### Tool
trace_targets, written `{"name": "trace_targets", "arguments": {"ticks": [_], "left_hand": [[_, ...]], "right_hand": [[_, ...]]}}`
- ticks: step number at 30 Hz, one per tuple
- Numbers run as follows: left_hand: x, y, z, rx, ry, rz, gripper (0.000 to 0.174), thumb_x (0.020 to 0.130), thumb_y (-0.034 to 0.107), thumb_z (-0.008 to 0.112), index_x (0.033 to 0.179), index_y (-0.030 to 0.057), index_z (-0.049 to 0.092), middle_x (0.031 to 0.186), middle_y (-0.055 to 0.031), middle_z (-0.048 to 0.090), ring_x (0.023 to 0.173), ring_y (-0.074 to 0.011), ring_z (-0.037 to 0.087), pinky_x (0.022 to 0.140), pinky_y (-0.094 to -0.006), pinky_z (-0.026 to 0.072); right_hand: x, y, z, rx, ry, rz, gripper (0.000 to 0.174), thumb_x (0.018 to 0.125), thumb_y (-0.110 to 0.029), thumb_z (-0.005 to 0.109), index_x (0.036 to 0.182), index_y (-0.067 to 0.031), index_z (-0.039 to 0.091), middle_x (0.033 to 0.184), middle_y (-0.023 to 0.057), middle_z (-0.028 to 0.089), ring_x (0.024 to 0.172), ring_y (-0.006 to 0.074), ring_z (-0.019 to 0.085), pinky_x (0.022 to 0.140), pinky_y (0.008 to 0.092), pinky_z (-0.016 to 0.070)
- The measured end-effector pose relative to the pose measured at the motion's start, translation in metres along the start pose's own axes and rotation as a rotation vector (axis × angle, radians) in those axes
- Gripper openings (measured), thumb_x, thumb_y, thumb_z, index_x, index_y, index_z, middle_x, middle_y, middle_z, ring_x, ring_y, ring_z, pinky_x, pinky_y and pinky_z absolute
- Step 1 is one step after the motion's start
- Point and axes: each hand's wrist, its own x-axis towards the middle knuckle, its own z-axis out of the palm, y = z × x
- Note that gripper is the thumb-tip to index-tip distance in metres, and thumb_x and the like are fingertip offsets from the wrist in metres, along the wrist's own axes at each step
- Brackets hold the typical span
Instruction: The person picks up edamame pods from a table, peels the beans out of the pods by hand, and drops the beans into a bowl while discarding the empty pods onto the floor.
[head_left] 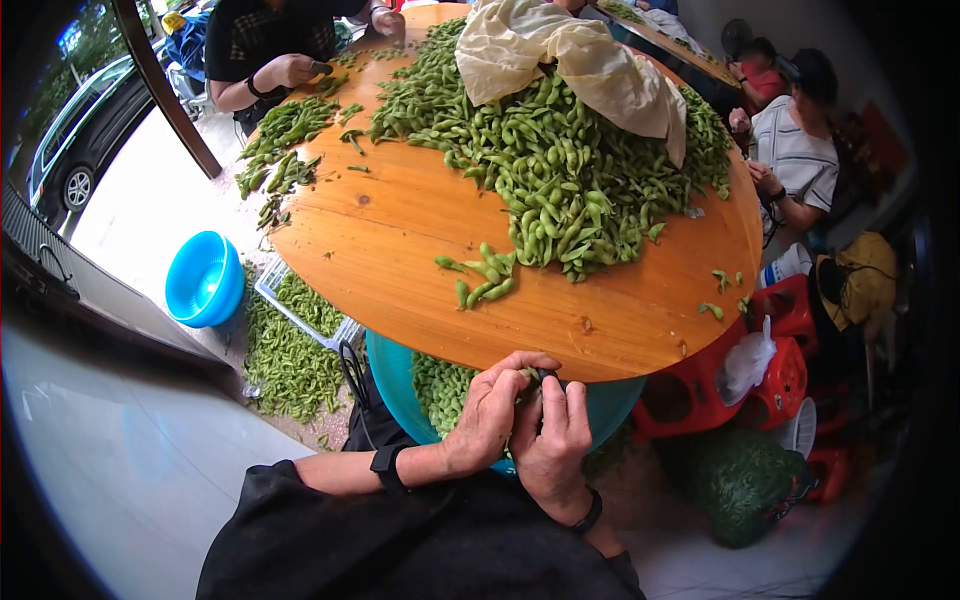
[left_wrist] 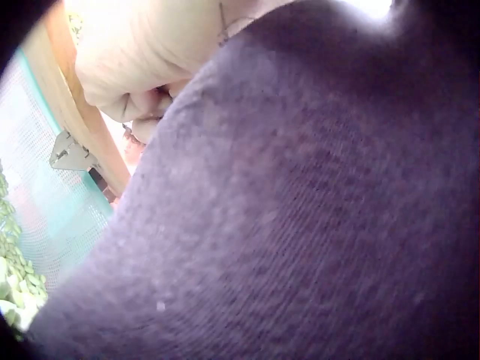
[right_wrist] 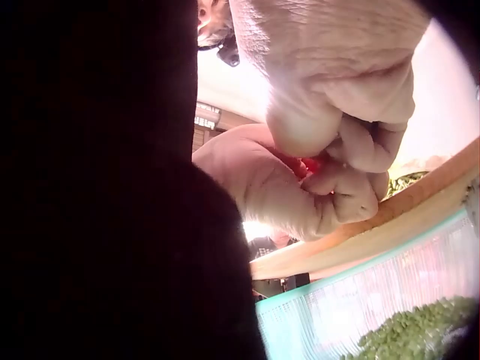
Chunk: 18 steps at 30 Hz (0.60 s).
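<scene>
Close to the near edge of the wooden table [head_left: 400, 290], my left hand [head_left: 485, 415] and right hand [head_left: 555, 440] meet with fingers curled. Between their fingertips they pinch a small greenish soybean pod [head_left: 529, 373], mostly hidden by the fingers. Something dark covers a digit there. A big heap of green soybean pods [head_left: 560, 180] lies on the table beyond my hands, with a few loose pods [head_left: 485, 275] nearer. Below the hands, a teal basin [head_left: 390, 375] holds shelled beans [head_left: 445, 392]. Dark cloth fills most of the left wrist view; the right wrist view shows both hands touching.
A cream cloth [head_left: 560, 45] drapes over the heap. Across the table another person's hand [head_left: 290, 70] works near more pods. A blue basin [head_left: 205, 280] and a white basket [head_left: 335, 335] stand on the left floor among scattered pods [head_left: 290, 370]. Red stools [head_left: 690, 385] stand right.
</scene>
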Motion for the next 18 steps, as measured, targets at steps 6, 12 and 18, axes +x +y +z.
{"name": "trace_targets", "arguments": {"ticks": [6,12,18], "left_hand": [[0.000,0.000,-0.002,-0.039,0.000,-0.051,0.038,0.091,0.011,0.035,0.105,-0.0090,0.064,0.110,-0.0074,0.067,0.061,-0.0036,0.044,0.055,-0.0196,0.0378],[0.002,-0.013,-0.008,-0.008,-0.073,0.017,0.042,0.089,0.009,0.035,0.113,-0.0097,0.063,0.118,-0.0108,0.066,0.066,-0.0082,0.050,0.060,-0.0214,0.0430],[-0.001,0.000,-0.010,0.172,-0.127,0.092,0.033,0.092,0.007,0.033,0.092,-0.0080,0.062,0.125,-0.0172,0.063,0.080,-0.0131,0.056,0.070,-0.0238,0.0471]], "right_hand": [[-0.001,0.001,0.001,-0.021,0.013,-0.021,0.024,0.082,0.010,0.059,0.106,0.0084,0.059,0.083,0.0190,0.049,0.066,0.0339,0.055,0.054,0.0407,0.0449],[-0.002,0.004,0.002,-0.017,0.039,-0.034,0.024,0.081,0.008,0.060,0.106,0.0085,0.059,0.083,0.0188,0.049,0.066,0.0336,0.055,0.054,0.0407,0.0450],[-0.002,0.006,0.000,0.007,0.024,-0.028,0.024,0.081,0.007,0.061,0.105,0.0087,0.059,0.083,0.0190,0.050,0.066,0.0343,0.056,0.055,0.0406,0.0456]]}}
